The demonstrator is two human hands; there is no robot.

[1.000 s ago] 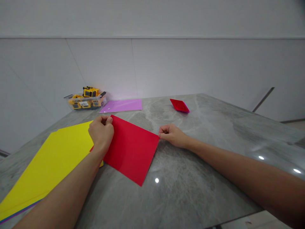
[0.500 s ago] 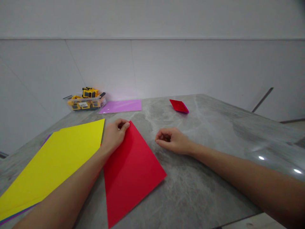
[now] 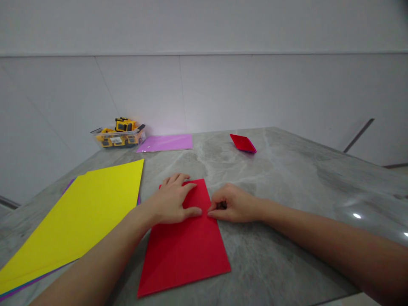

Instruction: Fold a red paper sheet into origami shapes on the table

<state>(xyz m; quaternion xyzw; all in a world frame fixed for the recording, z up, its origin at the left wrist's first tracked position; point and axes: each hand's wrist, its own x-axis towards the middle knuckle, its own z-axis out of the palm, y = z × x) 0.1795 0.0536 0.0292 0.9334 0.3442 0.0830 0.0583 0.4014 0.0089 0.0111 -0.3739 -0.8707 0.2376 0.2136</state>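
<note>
A red sheet of paper (image 3: 191, 255) lies on the grey marbled table in front of me, roughly squared to my body. My left hand (image 3: 175, 199) rests on its upper left part, fingers spread and thumb apart. At the sheet's right edge is my right hand (image 3: 231, 204), its thumb and fingertips pinched together over that edge. To the left lies a stack of large coloured sheets with a yellow sheet (image 3: 95, 204) on top; purple and teal edges peek out beneath. My left forearm crosses above the stack's right side.
A clear plastic box (image 3: 127, 139) of yellow toy vehicles stands at the back left. Beside it lies a flat lilac sheet (image 3: 168, 142). Farther back, right of centre, sits a small folded red piece (image 3: 244, 143) with a magenta edge. A white wall (image 3: 216, 93) rises behind the table.
The red sheet has come down flat and turned straighter, moving right. My left hand has gone from pinching its top corner to lying spread on it. My right hand now meets its right edge.
</note>
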